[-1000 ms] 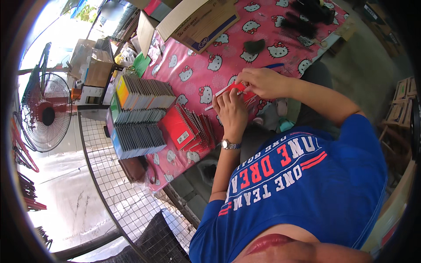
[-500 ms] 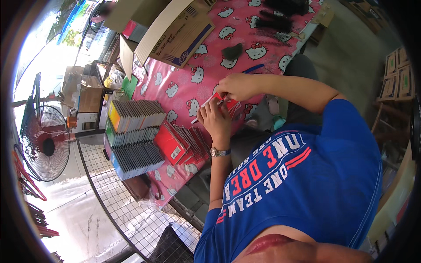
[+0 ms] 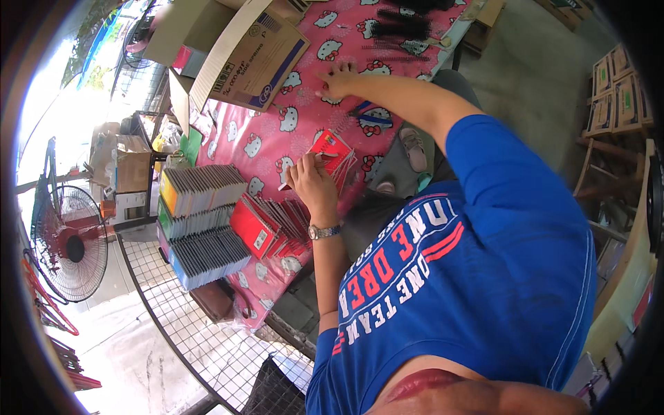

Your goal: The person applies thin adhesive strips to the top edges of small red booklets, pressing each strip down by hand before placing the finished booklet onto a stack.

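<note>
My left hand (image 3: 311,181) is closed on the edge of a red notebook (image 3: 333,146) near the table's front edge. Other red covers with pale page edges lie under and beside that notebook, partly hidden. Farther out on the pink table cover, my right hand (image 3: 337,81) reaches down with its fingers spread. A small dark clump was visible at that spot before; the hand now covers it. A slim blue tool (image 3: 361,108) lies just nearer to me than the right hand, its kind unclear.
Red spiral notebooks (image 3: 259,228) lean in a row left of my left hand. Beyond them stand stacked notebooks (image 3: 200,190) with yellow, green and blue covers. An open cardboard box (image 3: 259,59) sits at the back. Black spiral coils (image 3: 401,29) lie at the far right.
My right hand has left the red notebook and moved away across the table to the dark clump. My left hand stays on the notebook. The whole view has shifted slightly.
</note>
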Action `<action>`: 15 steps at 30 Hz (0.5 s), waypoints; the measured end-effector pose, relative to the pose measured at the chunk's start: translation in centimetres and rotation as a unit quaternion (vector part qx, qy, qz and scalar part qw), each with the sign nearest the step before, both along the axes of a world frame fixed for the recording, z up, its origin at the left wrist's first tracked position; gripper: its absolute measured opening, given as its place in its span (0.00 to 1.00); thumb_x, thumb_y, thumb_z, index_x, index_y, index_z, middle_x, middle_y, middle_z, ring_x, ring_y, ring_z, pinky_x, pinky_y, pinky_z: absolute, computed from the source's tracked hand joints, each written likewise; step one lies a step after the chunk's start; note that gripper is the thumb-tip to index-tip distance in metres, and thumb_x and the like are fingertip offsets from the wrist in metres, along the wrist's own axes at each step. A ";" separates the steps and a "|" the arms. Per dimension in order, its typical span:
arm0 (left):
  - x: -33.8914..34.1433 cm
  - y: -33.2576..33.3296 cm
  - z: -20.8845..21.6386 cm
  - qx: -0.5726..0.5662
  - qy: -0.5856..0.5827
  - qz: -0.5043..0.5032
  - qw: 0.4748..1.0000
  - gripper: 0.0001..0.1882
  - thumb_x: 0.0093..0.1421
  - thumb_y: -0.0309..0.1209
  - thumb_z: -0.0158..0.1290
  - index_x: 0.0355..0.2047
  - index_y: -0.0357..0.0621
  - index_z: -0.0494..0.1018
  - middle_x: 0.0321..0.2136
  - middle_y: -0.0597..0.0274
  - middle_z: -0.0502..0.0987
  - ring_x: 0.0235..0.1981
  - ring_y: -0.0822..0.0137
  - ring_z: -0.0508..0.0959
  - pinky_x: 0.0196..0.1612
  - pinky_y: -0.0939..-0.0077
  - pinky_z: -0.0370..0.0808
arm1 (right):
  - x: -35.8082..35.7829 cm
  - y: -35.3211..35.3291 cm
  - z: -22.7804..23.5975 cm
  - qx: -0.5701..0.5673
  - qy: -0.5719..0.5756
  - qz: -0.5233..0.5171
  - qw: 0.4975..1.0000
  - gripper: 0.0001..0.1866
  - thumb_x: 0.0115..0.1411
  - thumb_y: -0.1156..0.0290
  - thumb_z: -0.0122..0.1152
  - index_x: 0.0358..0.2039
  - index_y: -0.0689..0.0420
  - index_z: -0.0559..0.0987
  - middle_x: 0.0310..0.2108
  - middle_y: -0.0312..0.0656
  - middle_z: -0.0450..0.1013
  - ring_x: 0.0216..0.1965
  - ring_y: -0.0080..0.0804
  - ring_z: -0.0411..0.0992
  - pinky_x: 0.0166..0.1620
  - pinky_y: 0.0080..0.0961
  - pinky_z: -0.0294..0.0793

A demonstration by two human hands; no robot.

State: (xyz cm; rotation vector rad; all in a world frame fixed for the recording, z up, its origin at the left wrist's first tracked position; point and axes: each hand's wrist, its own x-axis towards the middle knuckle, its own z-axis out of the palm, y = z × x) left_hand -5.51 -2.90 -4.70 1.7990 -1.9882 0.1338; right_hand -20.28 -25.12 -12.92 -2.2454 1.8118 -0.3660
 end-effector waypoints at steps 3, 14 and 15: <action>0.7 0.5 -0.2 -0.015 0.000 -0.021 1.000 0.09 0.64 0.34 0.50 0.43 0.46 0.73 0.37 0.56 0.77 0.43 0.54 0.74 0.59 0.55 0.59 | 0.4 1.5 -1.3 -0.008 0.045 0.067 0.997 0.35 0.60 0.44 0.55 0.66 0.34 0.61 0.67 0.50 0.56 0.66 0.63 0.51 0.63 0.70 0.45; 2.9 1.0 -2.2 -0.036 -0.016 0.068 0.997 0.22 0.55 0.36 0.61 0.50 0.47 0.73 0.45 0.51 0.75 0.52 0.45 0.69 0.58 0.44 0.60 | -0.1 4.6 11.1 0.447 -0.488 0.464 0.589 0.28 0.57 0.74 0.57 0.60 0.55 0.72 0.56 0.40 0.71 0.57 0.29 0.66 0.59 0.29 0.64; 3.4 0.7 -2.6 -0.049 0.023 0.036 0.998 0.22 0.54 0.36 0.62 0.48 0.45 0.73 0.44 0.51 0.74 0.50 0.45 0.70 0.56 0.45 0.62 | -0.3 6.0 10.7 0.533 -0.529 0.462 0.472 0.27 0.57 0.75 0.57 0.60 0.55 0.72 0.57 0.40 0.70 0.58 0.30 0.66 0.60 0.29 0.63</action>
